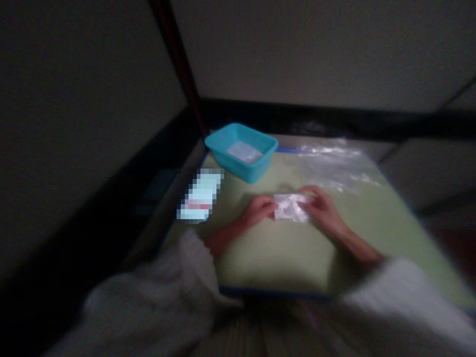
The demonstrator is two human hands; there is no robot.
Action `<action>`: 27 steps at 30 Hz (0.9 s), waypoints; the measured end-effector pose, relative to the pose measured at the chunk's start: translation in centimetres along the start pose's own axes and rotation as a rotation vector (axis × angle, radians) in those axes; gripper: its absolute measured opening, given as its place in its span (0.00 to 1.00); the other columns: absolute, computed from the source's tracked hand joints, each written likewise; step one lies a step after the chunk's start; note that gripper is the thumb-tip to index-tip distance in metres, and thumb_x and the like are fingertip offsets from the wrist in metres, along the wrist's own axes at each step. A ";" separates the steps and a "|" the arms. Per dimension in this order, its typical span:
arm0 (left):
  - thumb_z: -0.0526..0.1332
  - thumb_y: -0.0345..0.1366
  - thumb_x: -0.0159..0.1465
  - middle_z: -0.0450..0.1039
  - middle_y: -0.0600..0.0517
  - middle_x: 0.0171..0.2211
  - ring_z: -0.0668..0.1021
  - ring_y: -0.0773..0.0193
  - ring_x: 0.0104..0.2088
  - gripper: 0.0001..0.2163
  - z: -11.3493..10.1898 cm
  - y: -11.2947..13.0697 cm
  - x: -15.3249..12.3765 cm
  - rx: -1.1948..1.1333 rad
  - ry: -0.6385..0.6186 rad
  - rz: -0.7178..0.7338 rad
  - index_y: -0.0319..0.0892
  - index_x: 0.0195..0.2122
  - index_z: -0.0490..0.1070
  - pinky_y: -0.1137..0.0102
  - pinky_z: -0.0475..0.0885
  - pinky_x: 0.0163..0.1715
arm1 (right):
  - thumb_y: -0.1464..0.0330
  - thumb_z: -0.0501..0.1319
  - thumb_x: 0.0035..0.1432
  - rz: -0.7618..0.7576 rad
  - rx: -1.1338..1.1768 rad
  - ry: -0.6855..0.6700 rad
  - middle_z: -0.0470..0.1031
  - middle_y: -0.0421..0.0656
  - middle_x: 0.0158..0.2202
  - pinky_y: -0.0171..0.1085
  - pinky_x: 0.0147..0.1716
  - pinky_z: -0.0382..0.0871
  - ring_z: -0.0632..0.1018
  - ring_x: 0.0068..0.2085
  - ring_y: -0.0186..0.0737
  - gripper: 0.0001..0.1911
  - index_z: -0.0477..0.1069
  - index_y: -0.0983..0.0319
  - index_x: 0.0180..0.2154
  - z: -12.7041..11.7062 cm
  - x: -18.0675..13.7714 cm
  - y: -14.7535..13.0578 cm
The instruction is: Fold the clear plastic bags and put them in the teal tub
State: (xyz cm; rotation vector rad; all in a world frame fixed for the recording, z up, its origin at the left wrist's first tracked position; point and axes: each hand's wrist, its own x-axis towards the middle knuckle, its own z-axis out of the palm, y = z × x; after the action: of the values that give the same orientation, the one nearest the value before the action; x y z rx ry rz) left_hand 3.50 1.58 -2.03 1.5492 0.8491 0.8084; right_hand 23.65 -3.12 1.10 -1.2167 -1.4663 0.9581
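Apparently, work is midway: left hand [259, 206] and right hand [324, 207] grip a shiny plastic packet [289, 207] (blurred). A whitish item [244, 151] lies in the turquoise basin [256, 171]; clear plastic [330, 166] lies untouched.

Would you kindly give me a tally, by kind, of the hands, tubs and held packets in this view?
Hands: 2 (left hand, right hand)
Tubs: 1 (turquoise tub)
Held packets: 1 (shiny packet)
Total: 4
The clear plastic is too blurred to count.
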 end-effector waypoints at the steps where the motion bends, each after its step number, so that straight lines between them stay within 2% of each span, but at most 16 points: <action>1: 0.61 0.41 0.56 0.74 0.49 0.24 0.76 0.65 0.26 0.12 -0.1 0.2 -0.1 -0.027 0.000 -0.013 0.34 0.27 0.73 0.72 0.71 0.28 | 0.62 0.64 0.50 -0.009 -0.012 0.007 0.72 0.37 0.23 0.31 0.18 0.62 0.70 0.21 0.33 0.14 0.69 0.60 0.38 0.1 0.0 0.0; 7: 0.62 0.43 0.55 0.75 0.48 0.27 0.77 0.64 0.28 0.14 0.0 0.7 -0.4 -0.140 0.005 -0.063 0.34 0.30 0.73 0.71 0.72 0.30 | 0.60 0.64 0.50 -0.012 -0.057 0.030 0.78 0.42 0.28 0.34 0.22 0.66 0.73 0.25 0.35 0.12 0.77 0.61 0.32 0.1 0.1 0.4; 13: 0.64 0.36 0.54 0.73 0.51 0.27 0.75 0.67 0.29 0.08 0.1 0.3 0.1 -0.183 0.060 -0.037 0.36 0.29 0.68 0.74 0.69 0.31 | 0.61 0.65 0.49 0.017 -0.064 0.052 0.79 0.44 0.28 0.36 0.23 0.69 0.75 0.25 0.37 0.12 0.79 0.62 0.32 0.1 0.2 0.2; 15: 0.63 0.34 0.53 0.72 0.52 0.29 0.75 0.69 0.30 0.08 0.2 0.2 0.2 -0.197 0.104 -0.017 0.38 0.32 0.66 0.76 0.69 0.30 | 0.62 0.65 0.48 0.025 -0.066 0.058 0.79 0.44 0.29 0.36 0.24 0.69 0.75 0.26 0.37 0.12 0.79 0.62 0.33 0.2 0.2 0.3; 19: 0.64 0.29 0.51 0.73 0.51 0.38 0.76 0.70 0.31 0.20 0.4 0.2 0.1 -0.237 0.149 0.035 0.41 0.45 0.62 0.75 0.70 0.31 | 0.62 0.66 0.47 0.040 -0.069 0.073 0.79 0.44 0.29 0.36 0.24 0.70 0.76 0.26 0.38 0.12 0.78 0.62 0.34 0.2 0.3 0.5; 22: 0.65 0.30 0.52 0.74 0.47 0.41 0.77 0.67 0.34 0.19 0.6 0.2 -0.1 -0.191 0.112 0.055 0.39 0.46 0.67 0.74 0.72 0.34 | 0.63 0.67 0.46 0.046 -0.063 0.077 0.80 0.44 0.31 0.37 0.26 0.71 0.77 0.29 0.40 0.12 0.78 0.62 0.34 0.3 0.4 0.5; 27: 0.67 0.37 0.52 0.78 0.47 0.34 0.78 0.64 0.31 0.16 0.4 -0.1 -0.2 -0.126 0.074 0.002 0.34 0.41 0.76 0.73 0.71 0.31 | 0.65 0.68 0.44 0.042 -0.057 0.064 0.80 0.45 0.33 0.39 0.30 0.73 0.78 0.31 0.41 0.12 0.78 0.62 0.34 0.7 0.3 0.1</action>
State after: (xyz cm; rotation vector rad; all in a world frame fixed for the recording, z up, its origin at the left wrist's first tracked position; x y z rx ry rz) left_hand 3.73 1.25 -2.14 1.4163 0.8344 0.9080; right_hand 22.99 -2.79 0.88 -1.3129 -1.4315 0.9027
